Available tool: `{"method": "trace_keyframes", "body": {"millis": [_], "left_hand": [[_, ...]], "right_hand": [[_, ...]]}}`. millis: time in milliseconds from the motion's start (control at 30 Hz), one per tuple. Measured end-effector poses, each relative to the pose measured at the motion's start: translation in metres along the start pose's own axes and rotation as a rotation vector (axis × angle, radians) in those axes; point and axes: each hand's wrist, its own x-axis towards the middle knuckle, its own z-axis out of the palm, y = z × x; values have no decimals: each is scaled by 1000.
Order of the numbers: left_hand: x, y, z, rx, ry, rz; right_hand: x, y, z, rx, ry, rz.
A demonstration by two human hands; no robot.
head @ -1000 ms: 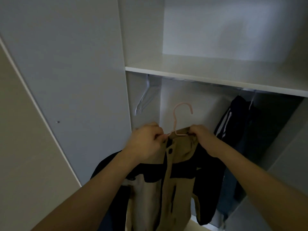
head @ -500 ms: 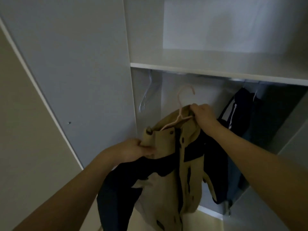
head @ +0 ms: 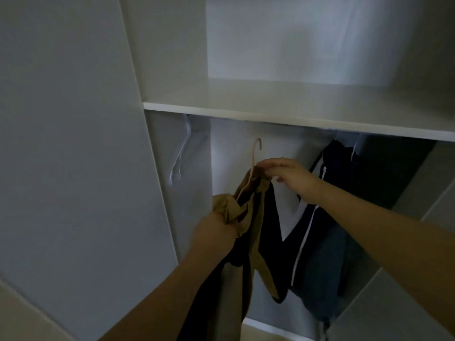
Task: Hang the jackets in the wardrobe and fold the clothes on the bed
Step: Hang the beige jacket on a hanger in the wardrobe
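White wardrobe, shelf at 12 o'clock. Left hand grips tan jacket; right hand pinches it at pink hanger. Dark jacket hangs at 3 o'clock.

The jacket is tan with black panels. Its hanger is pale pink. The wardrobe and shelf are white. The hung jacket is dark navy with white stripes. The spare hanger is white.
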Motion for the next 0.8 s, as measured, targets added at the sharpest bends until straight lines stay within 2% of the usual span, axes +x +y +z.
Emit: {"method": "trace_keyframes", "body": {"millis": [67, 200, 300, 567, 667, 800], "left_hand": [[22, 8, 24, 41, 0, 2], [63, 33, 65, -80, 65, -38], [99, 50, 91, -123, 26, -19], [177, 94, 144, -169, 77, 57], [196, 115, 169, -176, 64, 113], [216, 145, 193, -175, 102, 149]], "right_hand": [[16, 5, -12, 26, -5, 24], [51, 27, -34, -4, 23, 107], [75, 40, -51, 0, 60, 157], [133, 68, -109, -31, 175, 179], [142, 76, -137, 28, 226, 141], [151, 84, -169, 0, 232, 150]]}}
